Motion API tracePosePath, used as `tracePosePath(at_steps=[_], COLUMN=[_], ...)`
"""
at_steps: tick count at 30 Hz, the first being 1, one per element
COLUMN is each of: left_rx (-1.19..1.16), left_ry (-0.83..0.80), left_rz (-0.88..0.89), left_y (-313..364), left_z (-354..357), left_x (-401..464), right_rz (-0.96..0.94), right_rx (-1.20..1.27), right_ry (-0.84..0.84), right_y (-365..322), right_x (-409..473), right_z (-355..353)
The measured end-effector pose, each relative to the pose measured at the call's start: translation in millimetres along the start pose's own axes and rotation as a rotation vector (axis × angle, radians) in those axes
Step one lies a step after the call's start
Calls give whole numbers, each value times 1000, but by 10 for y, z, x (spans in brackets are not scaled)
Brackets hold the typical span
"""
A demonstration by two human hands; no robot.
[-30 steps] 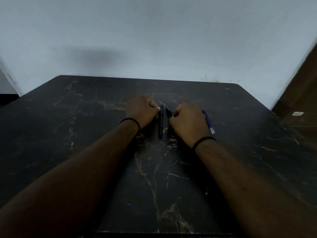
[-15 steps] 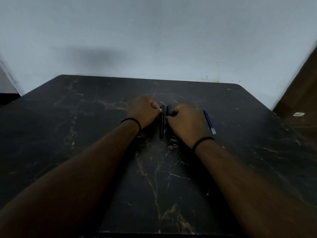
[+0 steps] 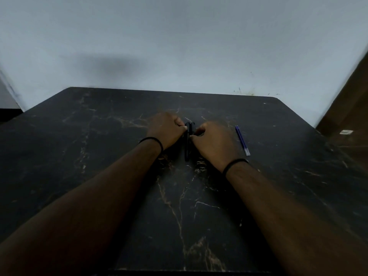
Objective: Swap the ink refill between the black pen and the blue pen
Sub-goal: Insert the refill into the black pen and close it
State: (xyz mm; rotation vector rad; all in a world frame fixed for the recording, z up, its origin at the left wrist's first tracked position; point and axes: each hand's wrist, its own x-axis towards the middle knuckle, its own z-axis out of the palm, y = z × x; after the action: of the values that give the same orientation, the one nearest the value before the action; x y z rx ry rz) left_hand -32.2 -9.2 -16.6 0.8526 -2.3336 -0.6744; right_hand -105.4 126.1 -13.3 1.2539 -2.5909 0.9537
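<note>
Two dark pens lie side by side, upright in the view, at the middle of the black marble table (image 3: pixel 95 156). In this dim light I cannot tell which pen is black and which is blue. The left pen (image 3: pixel 187 151) is the longer in view. My left hand (image 3: pixel 165 128) is curled, its fingertips pinching that pen near the top. My right hand (image 3: pixel 215 142) is curled too, fingertips on the right pen (image 3: pixel 192 126), whose lower part it hides. A thin blue ink refill (image 3: pixel 242 140) lies loose on the table just right of my right hand.
A pale wall (image 3: pixel 179 46) rises directly behind the table's far edge. A brown wooden surface (image 3: pixel 350 108) with a small white tag stands past the right edge. Both wrists wear thin black bands.
My right hand has slid left and brought its pen up against the left pen, so the two now lie touching. The left hand and the blue refill have stayed put.
</note>
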Motion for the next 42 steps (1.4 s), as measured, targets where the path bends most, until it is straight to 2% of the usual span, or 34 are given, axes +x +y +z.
tracePosePath(at_steps=[25,29,34,38,42], left_rx=[-36,-44,-61,-99,-99], left_ry=[0,8,34,76,88], left_rz=[-14,-8,-5,-19,-35], left_y=[8,11,-12,-33,-41], left_z=[-14,-14,-19,-22,-18], left_x=[-11,-16,-8,-5,-3], right_rz=[-13,14,53,149,281], right_rx=[19,63,139,36,-230], right_ry=[-16,26,191,309,232], right_y=[-11,-9,60,207,438], right_x=[-12,-12,52,117,130], right_z=[-38,-35,-125,-339,-533])
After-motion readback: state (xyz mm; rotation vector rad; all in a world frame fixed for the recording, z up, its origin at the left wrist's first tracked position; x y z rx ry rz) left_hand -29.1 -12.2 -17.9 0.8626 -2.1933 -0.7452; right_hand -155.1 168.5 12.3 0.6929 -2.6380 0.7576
